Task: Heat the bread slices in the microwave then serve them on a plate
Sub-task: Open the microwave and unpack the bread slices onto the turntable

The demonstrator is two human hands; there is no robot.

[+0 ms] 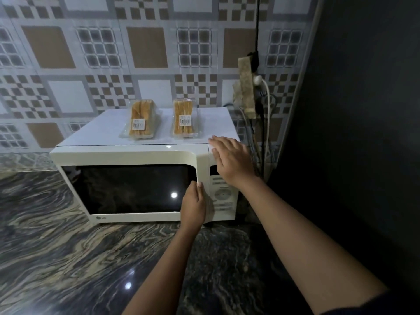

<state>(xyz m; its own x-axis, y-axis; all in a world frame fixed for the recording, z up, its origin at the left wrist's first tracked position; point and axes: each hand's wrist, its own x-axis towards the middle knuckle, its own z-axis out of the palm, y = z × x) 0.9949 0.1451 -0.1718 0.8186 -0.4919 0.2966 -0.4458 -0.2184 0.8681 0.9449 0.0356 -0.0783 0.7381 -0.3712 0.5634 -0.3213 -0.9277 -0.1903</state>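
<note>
Marbled table [68,258], white microwave [136,153]: left hand [193,203] curls fingers [193,187] on the door [127,189] edge, right hand [229,158] flat on top, bracing; opening step, next a steady pull

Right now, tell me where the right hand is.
In the head view, the right hand is spread flat at the top right front corner of the microwave, above its control panel and just right of the right-hand bread pack.
</note>
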